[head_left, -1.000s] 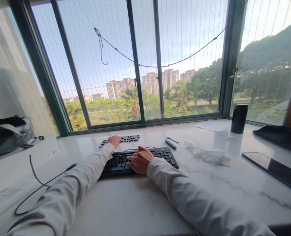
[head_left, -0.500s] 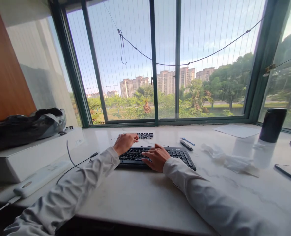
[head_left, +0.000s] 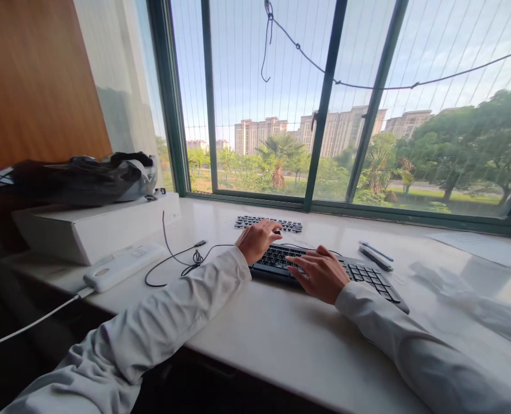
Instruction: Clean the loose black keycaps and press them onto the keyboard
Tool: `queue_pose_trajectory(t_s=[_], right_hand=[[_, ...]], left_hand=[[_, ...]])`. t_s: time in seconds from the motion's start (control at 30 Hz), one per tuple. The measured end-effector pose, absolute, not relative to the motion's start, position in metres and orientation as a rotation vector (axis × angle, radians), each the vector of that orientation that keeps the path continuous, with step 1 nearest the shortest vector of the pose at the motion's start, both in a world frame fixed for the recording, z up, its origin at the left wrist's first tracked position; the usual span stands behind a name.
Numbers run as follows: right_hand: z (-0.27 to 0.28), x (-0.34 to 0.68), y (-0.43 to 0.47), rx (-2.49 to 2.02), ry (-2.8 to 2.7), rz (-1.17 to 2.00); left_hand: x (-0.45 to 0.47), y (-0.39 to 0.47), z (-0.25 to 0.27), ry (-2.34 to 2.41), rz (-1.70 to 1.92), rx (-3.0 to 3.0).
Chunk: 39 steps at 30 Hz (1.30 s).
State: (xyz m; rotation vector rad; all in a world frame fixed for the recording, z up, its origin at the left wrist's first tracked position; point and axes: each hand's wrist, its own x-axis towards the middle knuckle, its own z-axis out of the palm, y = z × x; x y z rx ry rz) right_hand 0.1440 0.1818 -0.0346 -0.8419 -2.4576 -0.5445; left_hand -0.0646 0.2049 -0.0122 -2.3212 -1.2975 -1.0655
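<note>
Over the left part of a long black plastic keyboard (head_left: 369, 277), thumb and forefinger of the left hand (head_left: 256, 241) are bent close together; a dark spot shows at their tips, but I cannot tell whether a piece is held. The right hand (head_left: 321, 273) is palm down over the keyboard's middle, fingers loosely spread, hiding many keys. Pale grey sleeves (head_left: 203, 302) reach forward, cut off at the lower edge. Small black key caps (head_left: 292, 225) lie in rows behind, partly covered by the left hand.

Keycaps (head_left: 293, 226) behind the keyboard (head_left: 277, 259)
</note>
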Motion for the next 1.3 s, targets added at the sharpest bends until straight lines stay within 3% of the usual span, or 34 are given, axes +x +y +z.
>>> queue_pose_trajectory(t_s=[0.43,0.9,1.3], right_hand=[[-0.039,0.139,0.181,-0.862,-2.389,-0.548],[-0.044,0.139,0.181,-0.872,-2.429,-0.507],[-0.042,0.141,0.181,-0.935,-2.35,-0.49]], left_hand=[[-0.077,0.203,-0.012,-0.855,-0.919,-2.541],[-0.082,0.202,-0.003,-0.82,-0.821,-2.777],[-0.068,0.198,-0.007,-1.374,-1.208,-2.898]])
